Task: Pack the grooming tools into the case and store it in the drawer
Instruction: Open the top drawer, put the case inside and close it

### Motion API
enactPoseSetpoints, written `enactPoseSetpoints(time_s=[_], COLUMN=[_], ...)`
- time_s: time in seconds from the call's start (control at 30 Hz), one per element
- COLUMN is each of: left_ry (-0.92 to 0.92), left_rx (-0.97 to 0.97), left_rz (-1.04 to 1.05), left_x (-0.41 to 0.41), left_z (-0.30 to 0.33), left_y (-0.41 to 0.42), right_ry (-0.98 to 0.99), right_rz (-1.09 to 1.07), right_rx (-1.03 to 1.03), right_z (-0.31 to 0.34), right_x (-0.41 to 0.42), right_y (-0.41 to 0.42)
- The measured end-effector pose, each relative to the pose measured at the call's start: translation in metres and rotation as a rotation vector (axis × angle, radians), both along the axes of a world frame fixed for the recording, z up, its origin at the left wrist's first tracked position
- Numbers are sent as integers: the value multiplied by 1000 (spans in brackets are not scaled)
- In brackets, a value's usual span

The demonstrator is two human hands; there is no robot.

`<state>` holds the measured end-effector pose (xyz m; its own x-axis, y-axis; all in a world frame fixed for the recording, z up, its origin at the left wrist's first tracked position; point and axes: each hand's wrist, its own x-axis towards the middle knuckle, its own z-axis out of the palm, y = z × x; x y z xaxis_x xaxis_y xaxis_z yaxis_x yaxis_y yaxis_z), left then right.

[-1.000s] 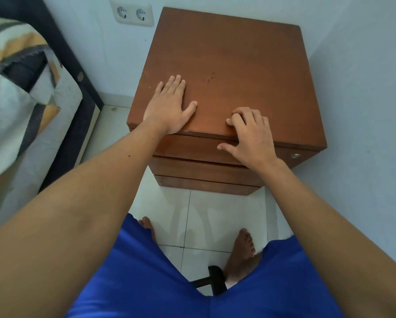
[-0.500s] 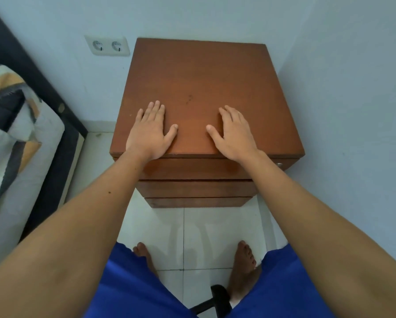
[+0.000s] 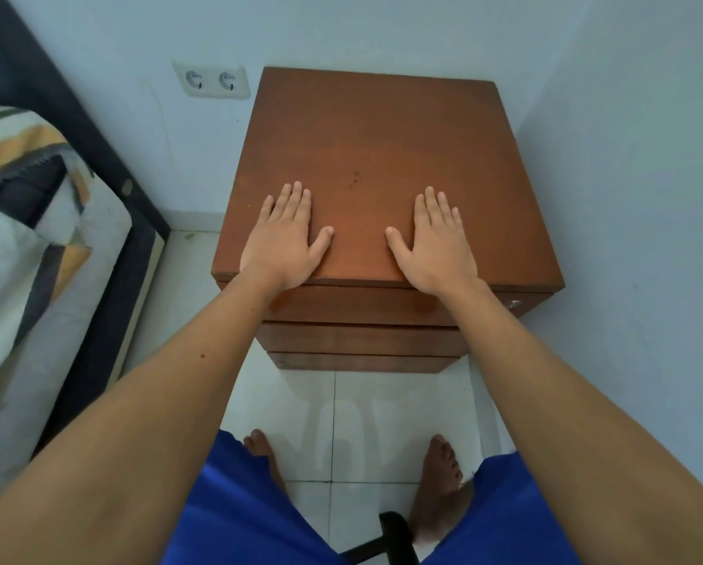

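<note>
A brown wooden bedside cabinet (image 3: 382,148) stands in the room's corner, its three drawers pushed in; the top drawer front (image 3: 358,305) carries a small metal lock at its right end. My left hand (image 3: 282,242) lies flat, palm down, on the cabinet top near its front left edge. My right hand (image 3: 433,244) lies flat the same way near the front right. Both hands hold nothing, fingers straight. No case or grooming tools are in view.
A bed with a patterned cover (image 3: 24,222) and dark frame stands to the left. A double wall socket (image 3: 211,80) sits on the back wall. The right wall is close to the cabinet. White floor tiles (image 3: 358,422), my bare feet and a black chair leg (image 3: 390,536) lie below.
My right hand left the top drawer's front edge and flattened onto the cabinet top. My left hand stayed flat. The view shifted so the cabinet sits more centred.
</note>
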<state>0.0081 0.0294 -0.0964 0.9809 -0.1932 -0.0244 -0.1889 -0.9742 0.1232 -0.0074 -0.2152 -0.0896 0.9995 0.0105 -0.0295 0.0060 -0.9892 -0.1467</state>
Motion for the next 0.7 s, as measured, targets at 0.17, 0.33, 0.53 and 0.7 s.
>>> enactPoseSetpoints(time_s=[0.17,0.33,0.53,0.7], left_ry=[2,-3,-28,-188], left_rx=[-15,-24,-89,-195], left_rz=[-7,-4,-39,-79], left_x=[0,1,-5,-58], left_z=[0,-1,1,-12], left_y=[0,1,6,3], right_ry=[6,5,-14,-69], right_rz=[7,10,42,138], right_rx=[-7,-6,50,101], right_z=[-1,-2,-2,-8], right_x=[0,0,-7,-52], right_y=[0,-1,-5,-14])
